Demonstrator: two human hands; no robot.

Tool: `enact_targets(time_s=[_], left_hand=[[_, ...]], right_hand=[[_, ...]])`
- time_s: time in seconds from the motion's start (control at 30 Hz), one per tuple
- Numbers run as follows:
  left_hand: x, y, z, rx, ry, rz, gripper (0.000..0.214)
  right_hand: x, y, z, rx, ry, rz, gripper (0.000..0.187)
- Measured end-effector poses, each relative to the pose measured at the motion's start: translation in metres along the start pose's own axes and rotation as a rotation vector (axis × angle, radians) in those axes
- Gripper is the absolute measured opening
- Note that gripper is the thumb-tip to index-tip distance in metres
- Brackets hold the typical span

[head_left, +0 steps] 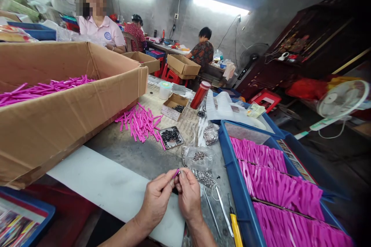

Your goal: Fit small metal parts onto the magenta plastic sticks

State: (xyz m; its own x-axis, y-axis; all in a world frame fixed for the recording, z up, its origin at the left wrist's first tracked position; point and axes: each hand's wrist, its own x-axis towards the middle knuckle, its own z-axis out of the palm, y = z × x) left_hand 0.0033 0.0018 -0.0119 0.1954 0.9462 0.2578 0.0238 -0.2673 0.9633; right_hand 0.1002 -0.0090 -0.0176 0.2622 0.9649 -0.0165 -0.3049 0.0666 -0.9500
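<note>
In front of me, over the white board (116, 185), my left hand (158, 197) pinches a thin magenta plastic piece (176, 174) between thumb and fingertips. My right hand (188, 195) is closed too, its fingertips meeting the end of that piece; a small dark bit shows there, too small to name. Beyond my hands lies a loose pile of magenta plastic pieces (140, 122). Beside the pile a small tray (182, 142) holds tiny black parts (171, 136). Clear bags of small metal parts (199, 157) lie just past my right hand.
A large cardboard box (72, 112) of magenta pieces stands at left. The blue crate (240, 197) at right holds rows of magenta pieces. Tweezers (211, 210) and a yellow-handled screwdriver (235, 227) lie by my right arm. A red flask (200, 95) stands farther back. Several people sit beyond.
</note>
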Motion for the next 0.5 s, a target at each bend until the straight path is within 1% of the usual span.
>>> enact_targets(time_s=[0.23,0.5], left_hand=[[0.0019,0.0060,0.0004,-0.014,0.026,-0.024,0.024],[0.0002,0.0000,0.0015,0.024,0.023,-0.002,0.025]], right_hand=[[0.0010,0.0007,0.0009,0.022,-0.016,0.005,0.021],[0.0008,0.0029,0.0016,0.003,0.020,0.010,0.023]])
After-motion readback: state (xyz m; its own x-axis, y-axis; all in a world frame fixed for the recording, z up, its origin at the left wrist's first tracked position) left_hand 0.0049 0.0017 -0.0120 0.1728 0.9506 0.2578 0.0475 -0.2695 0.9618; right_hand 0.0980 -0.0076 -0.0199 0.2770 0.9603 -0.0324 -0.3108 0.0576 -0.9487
